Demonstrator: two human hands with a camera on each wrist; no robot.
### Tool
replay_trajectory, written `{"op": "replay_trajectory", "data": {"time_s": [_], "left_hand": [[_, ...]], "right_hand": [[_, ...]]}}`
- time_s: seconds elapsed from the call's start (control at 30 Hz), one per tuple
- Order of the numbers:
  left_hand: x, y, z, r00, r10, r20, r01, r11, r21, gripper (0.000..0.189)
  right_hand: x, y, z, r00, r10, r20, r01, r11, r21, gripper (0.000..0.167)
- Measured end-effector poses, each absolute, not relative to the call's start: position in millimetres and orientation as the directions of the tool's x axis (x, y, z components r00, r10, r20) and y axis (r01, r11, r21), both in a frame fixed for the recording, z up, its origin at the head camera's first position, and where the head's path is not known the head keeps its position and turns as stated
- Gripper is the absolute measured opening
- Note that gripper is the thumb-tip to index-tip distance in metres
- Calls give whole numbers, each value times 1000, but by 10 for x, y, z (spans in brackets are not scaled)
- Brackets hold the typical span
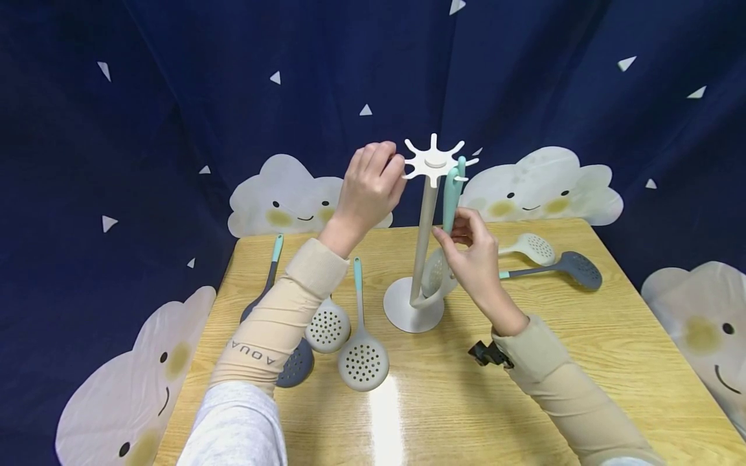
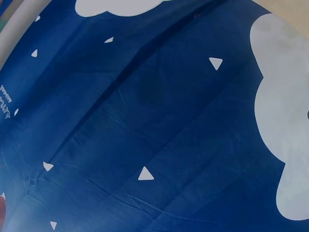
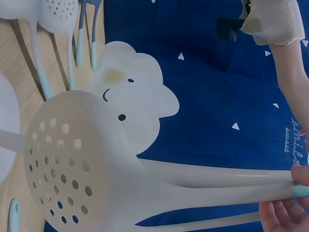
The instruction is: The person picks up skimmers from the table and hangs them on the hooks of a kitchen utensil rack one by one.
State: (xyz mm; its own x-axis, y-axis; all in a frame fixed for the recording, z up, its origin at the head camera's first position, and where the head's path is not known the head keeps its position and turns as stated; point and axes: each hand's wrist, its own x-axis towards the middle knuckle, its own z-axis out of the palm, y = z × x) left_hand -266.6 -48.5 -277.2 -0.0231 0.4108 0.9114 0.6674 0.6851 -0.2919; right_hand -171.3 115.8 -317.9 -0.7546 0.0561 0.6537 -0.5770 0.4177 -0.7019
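A white rotating-style utensil rack (image 1: pixel 427 233) with radiating prongs stands upright on a round base. My left hand (image 1: pixel 373 184) is at its top left, fingers curled round the end of a prong. On the right side, my right hand (image 1: pixel 474 252) pinches the mint handle of a light grey skimmer (image 3: pixel 72 164), whose perforated head hangs low beside the pole. The handle's top is up at the prongs. Another mint-handled utensil hangs just behind it, its handle tip (image 1: pixel 462 166) showing. The left wrist view shows mostly curtain.
Left on the wooden table (image 1: pixel 466 414) lie two pale skimmers (image 1: pixel 364 366), a dark perforated utensil (image 1: pixel 298 366) and another dark utensil (image 1: pixel 269 285), partly behind my left arm. At right are a pale skimmer (image 1: pixel 536 249) and a dark one (image 1: pixel 583 270). A blue curtain (image 1: pixel 326 39) hangs behind.
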Motion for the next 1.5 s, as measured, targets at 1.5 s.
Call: {"op": "replay_trajectory", "data": {"time_s": [1.5], "left_hand": [[-2748, -447, -4499, -944, 327, 33, 294, 795, 530, 61]], "right_hand": [[-1934, 1666, -5219, -982, -12, 187, -160, 577, -801, 51]]}}
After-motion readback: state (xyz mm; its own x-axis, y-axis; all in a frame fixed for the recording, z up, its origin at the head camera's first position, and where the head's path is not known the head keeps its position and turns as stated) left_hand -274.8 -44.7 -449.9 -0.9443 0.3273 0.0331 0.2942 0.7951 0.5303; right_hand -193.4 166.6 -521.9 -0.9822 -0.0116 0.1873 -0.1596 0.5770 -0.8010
